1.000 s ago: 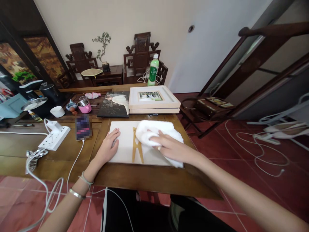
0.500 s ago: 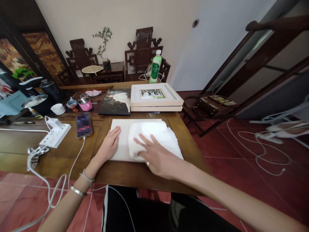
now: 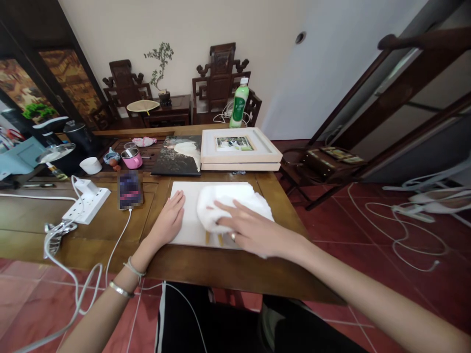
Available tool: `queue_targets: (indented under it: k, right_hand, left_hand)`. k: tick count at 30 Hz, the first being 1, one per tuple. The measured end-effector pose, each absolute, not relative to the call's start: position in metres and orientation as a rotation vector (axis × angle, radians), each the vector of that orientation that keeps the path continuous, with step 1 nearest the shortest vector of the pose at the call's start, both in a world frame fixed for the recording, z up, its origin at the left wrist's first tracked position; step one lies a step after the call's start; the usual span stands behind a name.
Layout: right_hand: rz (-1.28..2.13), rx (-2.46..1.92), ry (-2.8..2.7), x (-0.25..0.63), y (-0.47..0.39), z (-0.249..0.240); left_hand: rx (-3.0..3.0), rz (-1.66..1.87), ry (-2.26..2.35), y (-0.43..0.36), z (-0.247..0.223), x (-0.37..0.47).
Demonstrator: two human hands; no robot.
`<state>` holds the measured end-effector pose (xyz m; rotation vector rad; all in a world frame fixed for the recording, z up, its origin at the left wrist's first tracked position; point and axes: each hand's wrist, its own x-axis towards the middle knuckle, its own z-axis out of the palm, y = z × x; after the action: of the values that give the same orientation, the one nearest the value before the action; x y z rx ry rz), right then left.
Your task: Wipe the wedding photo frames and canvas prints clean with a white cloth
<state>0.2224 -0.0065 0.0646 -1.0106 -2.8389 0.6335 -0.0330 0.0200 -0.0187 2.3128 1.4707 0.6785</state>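
Note:
A pale flat panel (image 3: 190, 226) lies near the table's front edge, with two short yellow marks visible low on it. My left hand (image 3: 170, 218) rests flat over the panel's left side, fingers stretched out. On the panel's right part is a bunched white cloth (image 3: 217, 196), covering much of that half. My right hand (image 3: 250, 228) presses on the cloth from the front right and grips it, with its thumb mostly hidden. Behind the panel lie a dark photo print (image 3: 169, 159) and stacked light wooden frames (image 3: 241, 159), the top one holding a picture.
A green bottle (image 3: 239, 104) stands behind the frames. To the left are a phone (image 3: 130, 190) on a charging cable, a white power strip (image 3: 86, 206), a pink cup (image 3: 131, 159) and a white cup (image 3: 91, 165). A wooden chair (image 3: 221, 78) stands beyond the table.
My right hand has shifted up and to the right with the cloth, whose front edge has drawn back, uncovering the yellow marks. My left hand stays in place on the panel.

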Motion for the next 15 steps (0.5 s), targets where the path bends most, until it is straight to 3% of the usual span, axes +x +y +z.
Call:
queue_targets:
  k: [8, 15]
  right_hand:
    - [0.237, -1.218, -2.771, 0.185, 0.049, 0.038]
    - [0.385, -1.205, -2.942, 0.175, -0.014, 0.054]
  left_hand:
    - [2.308, 0.701, 1.458, 0.022, -0.021, -0.034]
    - [2.291, 0.728, 1.475, 0.022, -0.021, -0.034]
